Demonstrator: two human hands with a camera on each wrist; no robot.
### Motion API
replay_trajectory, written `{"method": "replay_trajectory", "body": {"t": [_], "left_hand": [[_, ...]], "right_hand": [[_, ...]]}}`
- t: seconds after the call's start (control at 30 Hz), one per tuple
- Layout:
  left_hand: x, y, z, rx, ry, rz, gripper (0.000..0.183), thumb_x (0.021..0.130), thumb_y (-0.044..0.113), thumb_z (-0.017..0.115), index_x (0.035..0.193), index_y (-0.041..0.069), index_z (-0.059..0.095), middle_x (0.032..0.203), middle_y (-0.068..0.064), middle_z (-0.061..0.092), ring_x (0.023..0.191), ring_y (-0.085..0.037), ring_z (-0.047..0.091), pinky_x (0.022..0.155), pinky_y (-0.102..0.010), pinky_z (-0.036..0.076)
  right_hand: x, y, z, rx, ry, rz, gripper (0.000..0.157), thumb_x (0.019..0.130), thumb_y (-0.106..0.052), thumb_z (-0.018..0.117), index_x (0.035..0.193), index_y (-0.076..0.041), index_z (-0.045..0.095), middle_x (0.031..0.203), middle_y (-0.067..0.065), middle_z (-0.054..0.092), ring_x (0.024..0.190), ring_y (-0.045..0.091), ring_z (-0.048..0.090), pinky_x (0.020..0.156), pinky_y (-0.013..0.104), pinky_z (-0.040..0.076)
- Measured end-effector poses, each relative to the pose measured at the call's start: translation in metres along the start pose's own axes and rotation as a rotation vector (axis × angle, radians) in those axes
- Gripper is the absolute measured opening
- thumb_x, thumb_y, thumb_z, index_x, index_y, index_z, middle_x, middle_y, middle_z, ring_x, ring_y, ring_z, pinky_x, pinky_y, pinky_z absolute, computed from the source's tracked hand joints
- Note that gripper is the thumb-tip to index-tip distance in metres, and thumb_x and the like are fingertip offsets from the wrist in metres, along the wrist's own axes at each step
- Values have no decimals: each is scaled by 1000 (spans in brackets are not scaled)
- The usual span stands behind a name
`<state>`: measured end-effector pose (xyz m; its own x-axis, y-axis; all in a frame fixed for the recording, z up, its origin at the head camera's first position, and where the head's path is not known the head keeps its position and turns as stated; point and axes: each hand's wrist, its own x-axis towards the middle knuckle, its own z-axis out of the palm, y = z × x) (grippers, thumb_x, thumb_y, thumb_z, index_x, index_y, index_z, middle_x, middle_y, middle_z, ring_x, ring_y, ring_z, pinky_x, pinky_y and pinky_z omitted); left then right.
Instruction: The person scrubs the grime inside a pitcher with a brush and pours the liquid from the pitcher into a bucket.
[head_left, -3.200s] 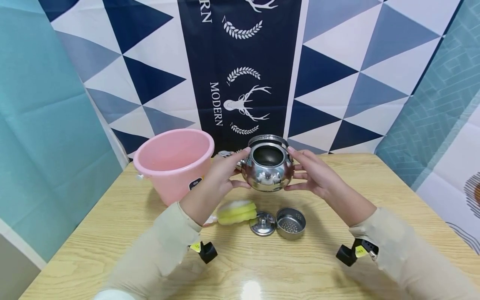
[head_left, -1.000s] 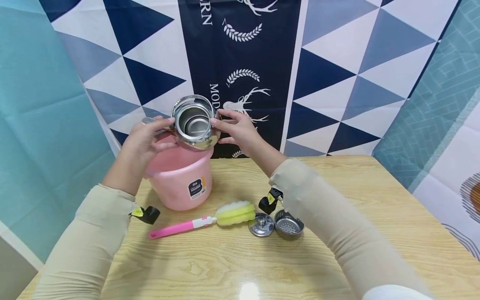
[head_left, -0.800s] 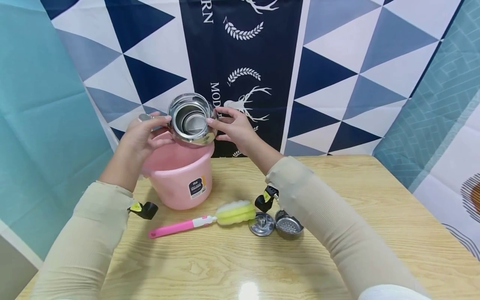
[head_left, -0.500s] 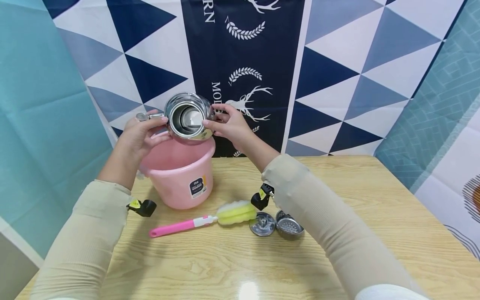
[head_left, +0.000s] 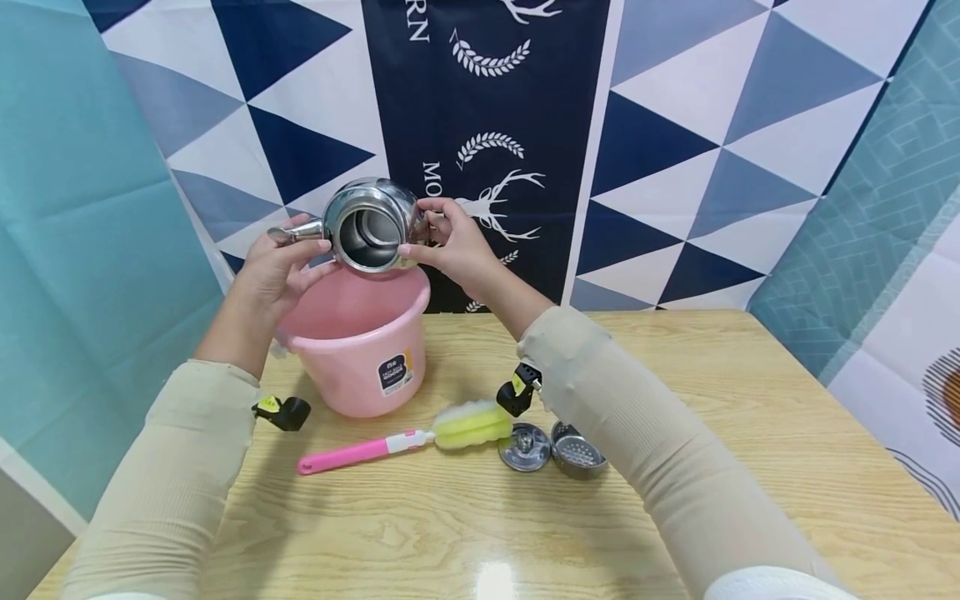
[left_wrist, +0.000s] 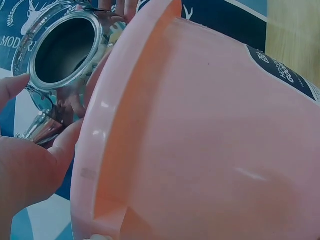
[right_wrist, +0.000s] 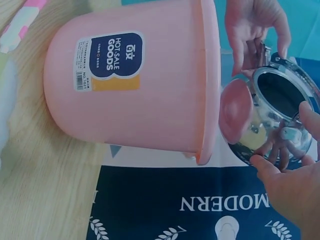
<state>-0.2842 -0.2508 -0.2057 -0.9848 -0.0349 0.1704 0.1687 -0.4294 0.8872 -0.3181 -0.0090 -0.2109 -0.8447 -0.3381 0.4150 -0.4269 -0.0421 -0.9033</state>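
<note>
A shiny steel teapot (head_left: 378,193) with an open round mouth is held tilted above the pink bucket (head_left: 348,367), its mouth facing towards me. My left hand (head_left: 266,271) grips its left side beside the short spout (head_left: 291,234). On the other side, my right hand (head_left: 461,250) holds the body, thumb at the mouth's rim. In the left wrist view, the left hand (left_wrist: 30,170) pinches around the spout's base next to the bucket's rim. Reflections cover the teapot (right_wrist: 260,125) in the right wrist view. Its inside is dark.
A sponge brush (head_left: 471,425) with a pink handle lies on the wooden table (head_left: 420,533) in front of the bucket. Right of it are a small steel lid (head_left: 524,448) and a perforated strainer cup (head_left: 576,450), partly behind the right sleeve. Patterned cloth (head_left: 660,167) hangs behind.
Both hands have carried the teapot from the table's middle leftward and up over the bucket. Over the last second it has shifted slightly left and tilted further, and the spout shows more.
</note>
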Motion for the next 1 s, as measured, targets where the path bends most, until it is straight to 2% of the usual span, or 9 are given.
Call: {"method": "replay_trajectory", "body": {"t": [0.13,0.33,0.6,0.8,1.0], "left_hand": [[3,0,-2,-16,-5,11,56,82,-16,62,127,10,42,123,-6,48,121,-17,44,93,-44,45],[4,-2,-3,-46,-14,38,57,81,-19,61,125,11,43,109,-6,56,117,-18,47,81,-37,55],[0,-3,-1,-27,9,56,76,82,-20,60,144,11,30,126,-7,43,118,-19,47,92,-40,47],[0,-4,0,-56,9,65,73,80,-24,57,140,11,33,128,-8,43,118,-20,47,93,-41,45],[0,-5,0,-90,5,79,72,79,-25,57,138,11,36,130,-8,44,117,-21,49,87,-38,51]], "right_hand": [[0,-1,1,-48,13,-34,61,82,-1,76,134,-7,45,123,10,60,108,17,59,91,31,47],[-1,-2,2,-54,14,-45,66,80,0,77,136,-8,43,130,9,57,114,14,57,98,33,43],[-1,-2,3,-26,11,-62,69,78,5,77,137,-7,43,134,10,54,114,15,56,92,31,49],[-1,-2,4,-35,16,-79,70,77,7,77,137,-7,43,134,10,55,120,14,54,94,30,48],[-2,-2,6,-61,33,-89,70,77,9,77,137,-8,44,134,8,55,121,13,53,95,30,48]]}}
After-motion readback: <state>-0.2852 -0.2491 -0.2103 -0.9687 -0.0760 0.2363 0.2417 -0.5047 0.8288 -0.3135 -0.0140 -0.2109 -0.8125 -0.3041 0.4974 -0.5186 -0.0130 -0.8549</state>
